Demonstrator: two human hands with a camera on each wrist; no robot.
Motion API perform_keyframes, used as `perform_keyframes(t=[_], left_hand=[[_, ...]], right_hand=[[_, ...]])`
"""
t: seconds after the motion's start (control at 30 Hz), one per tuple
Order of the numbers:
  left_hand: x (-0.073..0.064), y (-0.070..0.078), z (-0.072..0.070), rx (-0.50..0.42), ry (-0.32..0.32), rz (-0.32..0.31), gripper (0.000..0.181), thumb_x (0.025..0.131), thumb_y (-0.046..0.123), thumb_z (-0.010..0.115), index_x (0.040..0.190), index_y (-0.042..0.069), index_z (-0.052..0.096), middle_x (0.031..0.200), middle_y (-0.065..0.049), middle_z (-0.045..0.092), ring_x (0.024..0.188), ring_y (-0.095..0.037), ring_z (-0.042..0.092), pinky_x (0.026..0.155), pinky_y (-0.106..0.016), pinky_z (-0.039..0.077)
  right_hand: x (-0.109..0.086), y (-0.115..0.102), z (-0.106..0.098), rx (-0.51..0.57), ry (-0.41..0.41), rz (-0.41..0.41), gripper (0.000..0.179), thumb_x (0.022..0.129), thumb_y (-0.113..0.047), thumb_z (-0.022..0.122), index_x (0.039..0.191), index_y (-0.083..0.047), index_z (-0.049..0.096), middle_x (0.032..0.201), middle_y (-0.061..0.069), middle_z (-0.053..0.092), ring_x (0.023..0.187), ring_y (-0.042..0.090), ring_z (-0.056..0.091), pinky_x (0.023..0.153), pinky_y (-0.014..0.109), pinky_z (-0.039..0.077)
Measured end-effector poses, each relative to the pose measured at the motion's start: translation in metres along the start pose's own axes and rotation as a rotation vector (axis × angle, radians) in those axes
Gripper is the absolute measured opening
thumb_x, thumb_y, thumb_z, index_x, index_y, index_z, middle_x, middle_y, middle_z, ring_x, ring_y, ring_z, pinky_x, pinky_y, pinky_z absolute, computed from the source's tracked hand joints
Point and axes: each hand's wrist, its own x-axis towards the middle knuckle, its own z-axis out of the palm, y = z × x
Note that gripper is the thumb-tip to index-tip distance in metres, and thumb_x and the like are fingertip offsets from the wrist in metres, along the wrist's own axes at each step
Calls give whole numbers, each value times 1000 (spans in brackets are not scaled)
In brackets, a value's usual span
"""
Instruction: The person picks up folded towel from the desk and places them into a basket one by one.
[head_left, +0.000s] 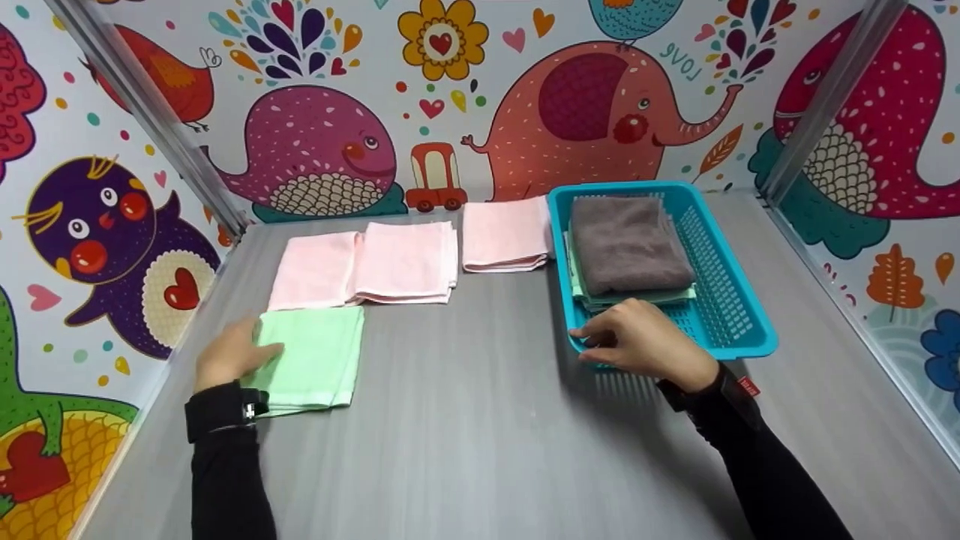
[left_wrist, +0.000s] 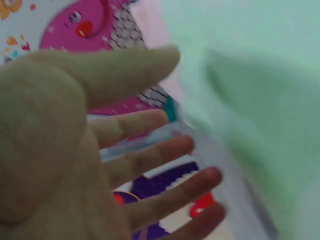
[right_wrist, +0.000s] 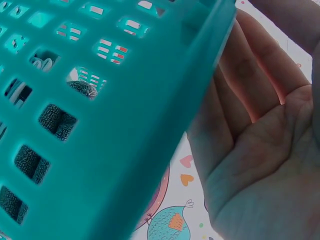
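Observation:
My left hand [head_left: 234, 356] is at the left edge of a folded light green towel [head_left: 311, 356]. In the left wrist view its fingers [left_wrist: 165, 155] are spread and fairly straight, beside the blurred green cloth. My right hand [head_left: 649, 341] holds the near rim of a blue plastic basket [head_left: 739, 300], close to its left corner. The right wrist view shows the fingers [right_wrist: 245, 75] passing behind the rim, their tips hidden. Inside the basket a folded grey-brown towel [head_left: 630, 244] lies on top of folded green cloth [head_left: 637, 298].
Behind the green towel, two folded pink towels [head_left: 315, 270] [head_left: 409, 262] lie side by side. Another pink towel [head_left: 506, 234] sits against the basket's left side. Patterned panels [head_left: 442, 97] wall in the grey table [head_left: 450, 420] at the back and sides.

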Motion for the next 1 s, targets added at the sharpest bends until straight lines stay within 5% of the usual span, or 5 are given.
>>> perform_keyframes(t=[0.27, 0.4, 0.63, 0.8, 1.0], left_hand=[[4, -1, 12, -139, -158, -99, 99, 98, 42, 67, 153, -20, 13, 153, -49, 23, 140, -63, 32, 115, -68, 32], [11, 30, 27, -191, -217, -50, 105, 96, 40, 72, 154, -22, 9, 157, -47, 17, 146, -61, 21, 120, -67, 24], [22, 104, 74, -192, -169, 118, 100, 88, 37, 80, 150, -22, 28, 153, -43, 37, 142, -55, 39, 117, -62, 35], [23, 152, 104, -137, -64, 189, 70, 81, 45, 85, 114, -12, 62, 104, -27, 69, 91, -35, 67, 88, -48, 56], [18, 176, 122, -142, -25, 201, 47, 82, 47, 84, 86, 6, 60, 71, -3, 53, 59, -18, 52, 59, -30, 41]], right_hand=[[1, 0, 2, 3, -19, 11, 31, 86, -22, 85, 116, -14, 81, 96, 1, 81, 78, 7, 74, 70, 29, 60], [-1, 1, 2, -6, -11, 21, 31, 85, -21, 86, 115, -13, 81, 94, 0, 81, 77, 7, 73, 69, 29, 60], [-2, 0, 2, -20, -2, 27, 33, 85, -22, 86, 116, -12, 81, 92, -1, 81, 78, 8, 73, 70, 31, 60], [-2, -1, 2, -24, 13, 17, 32, 85, -21, 86, 116, -13, 81, 93, -1, 80, 78, 10, 73, 70, 30, 59], [-4, -3, 4, -42, 41, -13, 29, 86, -19, 85, 114, -12, 81, 91, -1, 80, 73, 8, 70, 65, 27, 55]])
